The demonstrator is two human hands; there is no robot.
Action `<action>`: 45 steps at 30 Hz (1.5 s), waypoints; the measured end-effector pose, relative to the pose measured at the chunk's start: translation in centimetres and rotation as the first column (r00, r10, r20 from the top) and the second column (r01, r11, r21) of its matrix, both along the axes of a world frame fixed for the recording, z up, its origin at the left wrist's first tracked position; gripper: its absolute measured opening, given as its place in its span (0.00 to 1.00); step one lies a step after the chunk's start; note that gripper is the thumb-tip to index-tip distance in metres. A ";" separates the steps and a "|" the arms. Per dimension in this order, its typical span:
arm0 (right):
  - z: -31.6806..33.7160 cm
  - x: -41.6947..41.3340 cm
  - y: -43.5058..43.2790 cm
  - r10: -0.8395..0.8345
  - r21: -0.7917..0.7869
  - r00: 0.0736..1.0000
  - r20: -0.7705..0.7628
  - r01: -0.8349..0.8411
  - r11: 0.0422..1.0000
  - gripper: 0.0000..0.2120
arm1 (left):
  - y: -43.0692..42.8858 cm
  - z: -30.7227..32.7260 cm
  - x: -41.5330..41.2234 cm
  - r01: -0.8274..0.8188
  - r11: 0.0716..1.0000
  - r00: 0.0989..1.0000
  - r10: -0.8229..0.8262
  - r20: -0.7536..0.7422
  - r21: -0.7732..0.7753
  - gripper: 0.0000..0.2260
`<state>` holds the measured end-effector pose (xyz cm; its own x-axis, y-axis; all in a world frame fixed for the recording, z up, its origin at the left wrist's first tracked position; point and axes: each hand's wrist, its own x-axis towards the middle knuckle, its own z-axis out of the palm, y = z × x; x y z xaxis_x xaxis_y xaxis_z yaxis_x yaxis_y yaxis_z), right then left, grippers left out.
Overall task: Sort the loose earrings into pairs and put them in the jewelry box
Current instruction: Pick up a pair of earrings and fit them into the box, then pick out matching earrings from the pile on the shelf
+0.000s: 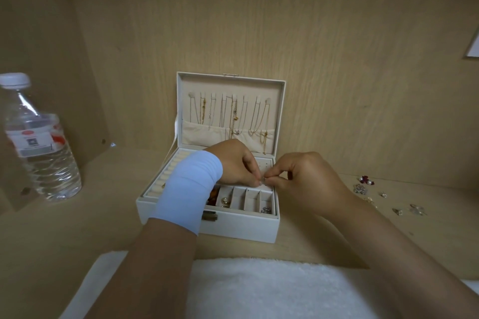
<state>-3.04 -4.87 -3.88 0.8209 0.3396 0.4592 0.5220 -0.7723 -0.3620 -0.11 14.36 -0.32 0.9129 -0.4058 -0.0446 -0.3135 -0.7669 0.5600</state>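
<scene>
The earring (265, 179) in hand is a tiny glinting piece, held just above the perforated earring panel (266, 165) in the tray of the open jewelry box (233, 226). Both hands meet on it. The left hand (234, 163) comes in from nine o'clock and the right hand (308, 181) from three o'clock. Each grip is pressed together, thumb and forefinger pinching the earring from its own side. It is too small to tell which part each holds. Two hands on one piece this size suggests a post being lined up with a hole, or a back being fitted, so the piece sits fixed rather than rolling loose.

Toward six o'clock from the panel runs a row of small compartments (251, 201). Two hold metal pieces, probably kept apart to avoid tangling. At nine o'clock are the ring rolls (166, 176). The lid (230, 83) stands upright at twelve o'clock with necklaces (234, 114) hanging from its hooks, leaving the tray open to reach.

The loose earrings (363, 188) lie scattered on the desk (337, 238) at three o'clock from the box, well apart from it but on the right hand's side. Several are left, so the sorting looks partly done.

A pale blue wristband (191, 184) wraps the left forearm. A water bottle (39, 142) stands at nine o'clock, and a white towel (272, 290) lies at six o'clock.
</scene>
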 end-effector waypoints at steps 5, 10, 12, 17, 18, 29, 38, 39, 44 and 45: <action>0.1 0.1 0.0 0.019 -0.100 0.998 0.062 -0.013 0.995 0.01 | 0.1 -0.2 0.3 -0.003 1.000 1.000 0.003 -0.001 0.004 0.03; 1.1 0.2 -0.3 0.062 -0.190 0.995 -0.078 -0.076 0.979 0.04 | 0.1 -0.3 0.4 -0.010 1.000 1.000 0.010 -0.007 0.003 0.03; 1.3 0.2 -0.4 0.043 -0.115 0.992 -0.119 -0.056 0.992 0.06 | 0.0 -0.3 0.5 -0.008 1.000 1.000 0.008 -0.010 -0.007 0.03; 0.8 0.5 -0.6 -0.005 -0.077 0.995 -0.102 -0.003 0.997 0.08 | -0.4 -0.4 0.5 0.000 1.000 1.000 0.000 -0.008 -0.010 0.03; 0.7 0.6 -0.6 -0.002 -0.095 0.994 -0.107 -0.008 0.995 0.08 | -0.5 -0.4 0.5 0.003 1.000 1.000 -0.003 -0.007 -0.005 0.03; 3.0 1.2 -5.9 -0.137 0.050 0.977 -0.161 0.146 0.988 0.08 | -4.0 0.6 -0.5 -0.014 0.983 0.985 0.046 0.169 -0.186 0.04; 1.8 2.8 -19.3 -0.422 -0.093 0.850 -0.315 0.415 0.905 0.06 | -17.8 -0.8 2.5 0.114 0.993 0.987 -0.108 0.117 -0.043 0.06; 1.4 3.0 -20.1 -0.444 -0.117 0.834 -0.328 0.430 0.895 0.05 | -19.3 -1.2 3.1 0.108 0.994 0.988 -0.107 0.109 -0.005 0.07; -0.2 3.9 -21.6 -0.434 -0.119 0.793 -0.427 0.427 0.897 0.10 | -24.6 -3.0 4.7 0.085 0.991 0.987 -0.098 0.128 0.102 0.08; -0.6 4.3 -21.8 -0.430 -0.118 0.791 -0.434 0.424 0.898 0.09 | -25.3 -3.2 4.9 0.084 0.990 0.986 -0.099 0.132 0.115 0.08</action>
